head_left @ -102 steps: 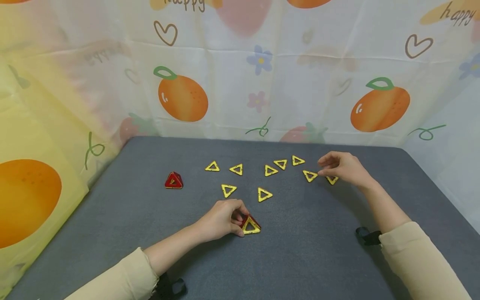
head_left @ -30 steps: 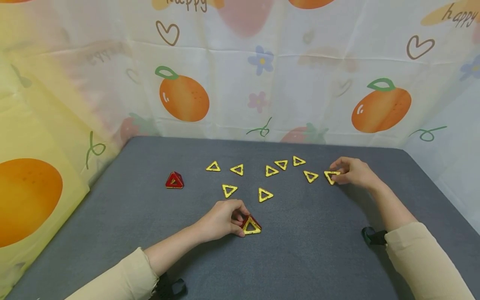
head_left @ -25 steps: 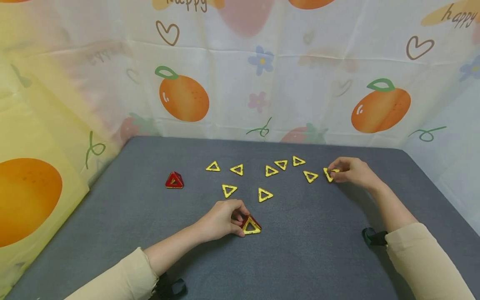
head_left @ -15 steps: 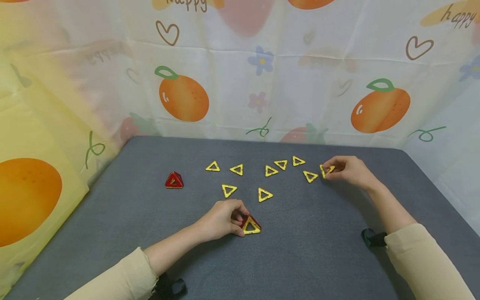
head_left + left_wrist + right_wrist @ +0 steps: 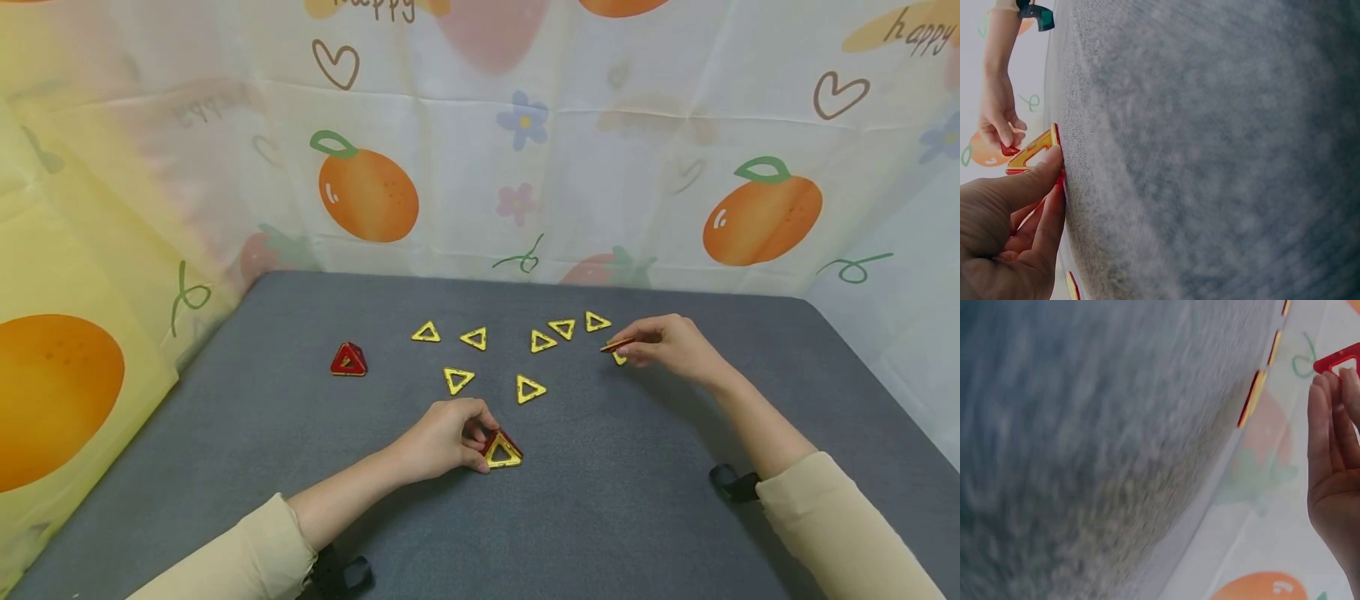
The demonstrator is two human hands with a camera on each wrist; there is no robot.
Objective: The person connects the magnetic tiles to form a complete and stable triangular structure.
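Pinching a triangle tile in the right grip, over the surface toward its far right corner.
Best to carry clear of the flat triangles, steady the red-and-yellow piece held mid-surface in the left grip, and use the open room toward the near edge.

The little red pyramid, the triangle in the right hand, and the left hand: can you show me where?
Red pyramid (image 5: 347,351): head view, upper front face.
Triangle (image 5: 1329,361): right wrist view, red edge.
Left hand (image 5: 446,440): head view, middle of hand.
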